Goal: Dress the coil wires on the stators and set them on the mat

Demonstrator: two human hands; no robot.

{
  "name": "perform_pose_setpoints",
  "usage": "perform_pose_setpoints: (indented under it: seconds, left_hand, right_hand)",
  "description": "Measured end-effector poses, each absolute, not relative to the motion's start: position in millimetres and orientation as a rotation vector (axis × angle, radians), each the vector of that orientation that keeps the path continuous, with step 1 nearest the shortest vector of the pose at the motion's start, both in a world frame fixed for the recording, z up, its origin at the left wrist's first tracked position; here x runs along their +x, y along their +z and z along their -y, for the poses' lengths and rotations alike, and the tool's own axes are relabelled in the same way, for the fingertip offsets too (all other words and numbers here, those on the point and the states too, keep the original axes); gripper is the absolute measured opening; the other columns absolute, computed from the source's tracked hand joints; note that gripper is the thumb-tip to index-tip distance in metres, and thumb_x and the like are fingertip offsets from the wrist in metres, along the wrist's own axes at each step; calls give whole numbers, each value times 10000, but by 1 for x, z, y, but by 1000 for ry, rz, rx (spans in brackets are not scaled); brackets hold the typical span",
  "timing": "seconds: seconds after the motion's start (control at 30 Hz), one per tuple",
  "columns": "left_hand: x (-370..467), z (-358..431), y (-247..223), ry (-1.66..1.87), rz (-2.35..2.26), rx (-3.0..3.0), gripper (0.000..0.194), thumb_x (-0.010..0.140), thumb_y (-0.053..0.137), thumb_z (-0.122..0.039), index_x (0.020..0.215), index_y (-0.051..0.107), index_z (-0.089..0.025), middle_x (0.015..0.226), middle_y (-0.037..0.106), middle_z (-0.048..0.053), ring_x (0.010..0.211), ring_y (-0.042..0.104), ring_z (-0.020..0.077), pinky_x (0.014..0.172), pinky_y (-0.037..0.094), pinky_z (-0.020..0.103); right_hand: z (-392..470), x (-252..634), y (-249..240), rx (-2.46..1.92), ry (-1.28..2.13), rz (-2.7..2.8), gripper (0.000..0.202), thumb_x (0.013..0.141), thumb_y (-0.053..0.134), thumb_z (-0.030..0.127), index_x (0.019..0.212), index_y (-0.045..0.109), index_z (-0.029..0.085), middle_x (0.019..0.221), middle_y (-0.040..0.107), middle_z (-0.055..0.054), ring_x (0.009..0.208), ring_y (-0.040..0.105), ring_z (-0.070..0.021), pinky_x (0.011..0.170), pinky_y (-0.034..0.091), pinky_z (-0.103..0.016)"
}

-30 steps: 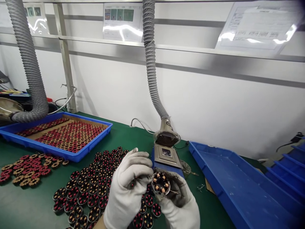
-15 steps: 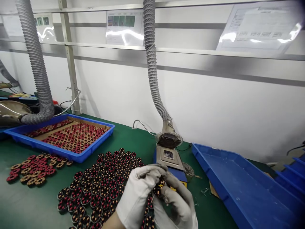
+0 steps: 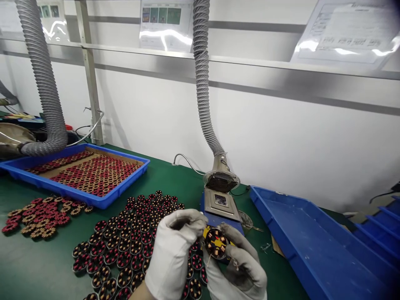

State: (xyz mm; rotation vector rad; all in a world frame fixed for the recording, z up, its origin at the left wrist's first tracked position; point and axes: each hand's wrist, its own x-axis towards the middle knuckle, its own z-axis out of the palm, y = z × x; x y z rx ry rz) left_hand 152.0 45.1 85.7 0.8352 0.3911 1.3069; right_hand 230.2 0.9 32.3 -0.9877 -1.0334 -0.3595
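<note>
Narrow passage between blue-based machine (image 3: 223,211) and right-hand blue tray (image 3: 315,237)

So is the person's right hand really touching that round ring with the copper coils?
Touching: the head view shows the right hand with its gloved thumb and fingers closed around the rim of the ring.

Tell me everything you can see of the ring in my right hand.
The ring is round and dark-rimmed, with coppery blocks around an open middle; yellow shows through. Thin strands stick out below. The right hand holds it face toward the camera, in front of the machine. Whether the left hand, beside it, touches it is unclear.
</note>
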Motion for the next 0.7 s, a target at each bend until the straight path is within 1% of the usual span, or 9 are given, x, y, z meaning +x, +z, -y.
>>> perform_pose_setpoints:
  seconds: [0.07,0.13,0.2,0.27,0.37,0.43,0.57,0.63,0.7]
  left_hand:
    - [150,-46,87,1349,-301,776,115,620,735,-177,719,676,-180,720,666,17,715,619,155,698,499,216]
    - [146,-47,89,1242,-277,841,197,641,726,-163,831,679,-185,769,672,29,768,622,158,707,496,207]
    - [143,-47,91,1111,-285,937,257,672,704,-155,925,661,-164,840,673,59,791,614,152,722,487,203]
    - [143,-48,91,1078,-312,984,240,696,680,-153,934,648,-146,870,670,71,787,605,143,742,478,205]
    - [142,-51,92,1068,-363,1045,231,678,670,-113,906,636,-136,780,666,49,700,594,126,674,476,189]
    - [140,-53,94,1055,-384,1060,247,669,670,-107,912,633,-133,772,666,52,691,598,131,657,477,195]
    - [134,-56,98,1104,-369,1103,303,732,630,-199,1031,612,-151,936,657,85,873,600,192,755,476,254]
    - [134,-56,98,1009,-377,1202,238,723,620,-193,955,648,-146,904,659,80,872,600,204,735,474,261]
    - [136,-54,96,935,-380,1253,105,698,628,-169,786,675,-138,830,665,74,860,603,214,730,474,268]
  right_hand:
    - [-1,229,36,-984,-354,1054,547,586,691,-30,960,489,313,1069,532,-12,937,602,-201,744,545,-340]
    - [-1,229,37,-989,-364,1052,552,585,689,-31,968,486,309,1067,531,-13,941,598,-200,744,544,-334]
    - [0,229,37,-994,-372,1049,539,584,689,-28,958,491,305,1075,538,-5,937,598,-191,732,541,-314]
    - [0,228,36,-994,-391,1067,512,576,692,-28,926,505,296,1073,554,6,922,601,-180,713,534,-297]
    - [-1,228,35,-964,-422,1116,482,587,681,-24,927,533,285,1050,584,9,918,602,-180,732,527,-318]
    - [-1,229,36,-941,-432,1155,503,591,674,-25,962,540,288,1040,592,8,926,602,-188,764,526,-348]
    - [0,232,34,-964,-436,1183,533,589,697,9,998,532,307,1028,598,-4,919,606,-218,769,531,-403]
    - [0,235,31,-962,-435,1198,517,610,694,33,1012,533,316,1034,600,-12,930,604,-232,772,526,-430]
    - [-1,236,28,-959,-425,1229,511,627,690,45,1022,537,330,1050,594,-12,953,592,-237,791,514,-447]
